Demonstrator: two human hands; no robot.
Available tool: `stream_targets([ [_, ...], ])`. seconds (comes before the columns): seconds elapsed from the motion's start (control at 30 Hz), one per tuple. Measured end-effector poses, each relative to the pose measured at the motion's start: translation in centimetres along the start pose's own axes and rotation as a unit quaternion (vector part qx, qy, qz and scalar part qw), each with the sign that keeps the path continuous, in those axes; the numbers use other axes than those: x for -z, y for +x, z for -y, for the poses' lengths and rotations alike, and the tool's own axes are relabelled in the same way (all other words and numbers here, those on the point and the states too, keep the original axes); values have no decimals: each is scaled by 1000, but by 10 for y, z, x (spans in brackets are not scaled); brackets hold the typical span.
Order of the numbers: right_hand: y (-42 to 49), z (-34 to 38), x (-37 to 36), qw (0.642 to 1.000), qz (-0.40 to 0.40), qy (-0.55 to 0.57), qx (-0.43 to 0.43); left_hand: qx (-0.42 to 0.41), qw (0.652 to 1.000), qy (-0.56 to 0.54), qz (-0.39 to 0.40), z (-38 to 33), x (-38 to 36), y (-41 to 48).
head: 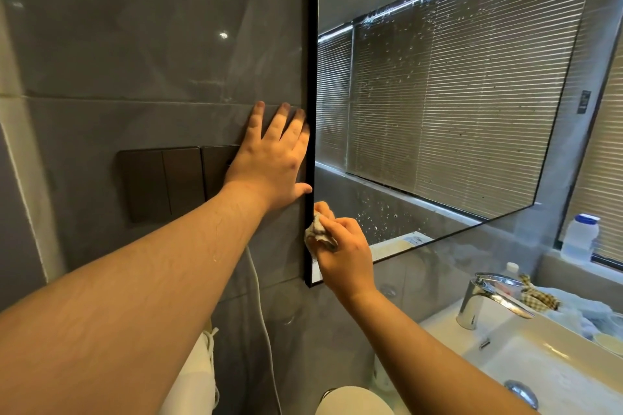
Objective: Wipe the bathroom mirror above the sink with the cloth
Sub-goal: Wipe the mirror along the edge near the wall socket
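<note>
The mirror (455,104) is a large, black-framed pane with a clipped upper corner, hung on glossy grey stone-look wall tile (151,44); its glass is speckled with water droplets and reflects slatted blinds. At its lower left corner, about 6 o'clock of the frame's vertical edge, the right hand (344,256) grips a crumpled, pale grey cloth (318,232), fingers curled and clamped round the wad, which touches the glass just beside the frame. The left hand (274,158) lies flat on the tile at 9 o'clock of the mirror, fingers straight and spread apart, the thumb touching the black frame edge. Partly under that palm sits a matte dark rectangular switch plate (161,182) with flat rocker panels. At 4 o'clock, below the mirror, a smooth white ceramic sink (539,357) carries a polished chrome faucet (488,296) with a sloping spout. A translucent plastic bottle (580,239) with a blue cap stands on the ledge at 3 o'clock.
</note>
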State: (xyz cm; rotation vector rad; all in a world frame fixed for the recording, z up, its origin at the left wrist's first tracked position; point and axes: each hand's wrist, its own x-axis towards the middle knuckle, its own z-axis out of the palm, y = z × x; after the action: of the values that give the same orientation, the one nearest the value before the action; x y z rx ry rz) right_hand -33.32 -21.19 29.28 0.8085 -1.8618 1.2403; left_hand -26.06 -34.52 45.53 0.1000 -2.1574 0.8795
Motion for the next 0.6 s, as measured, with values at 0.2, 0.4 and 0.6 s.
stream_targets([
  [0.2,-13,-10,-2,1000,22,-7,18,-1,1000,2,-4,0,0,-1],
  [0.4,-35,-9,4,997,62,-4,-37,-1,1000,2,-4,0,1,-1],
  [0.6,-30,-10,2,998,29,-30,-50,-1,1000,1,-3,0,0,-1],
])
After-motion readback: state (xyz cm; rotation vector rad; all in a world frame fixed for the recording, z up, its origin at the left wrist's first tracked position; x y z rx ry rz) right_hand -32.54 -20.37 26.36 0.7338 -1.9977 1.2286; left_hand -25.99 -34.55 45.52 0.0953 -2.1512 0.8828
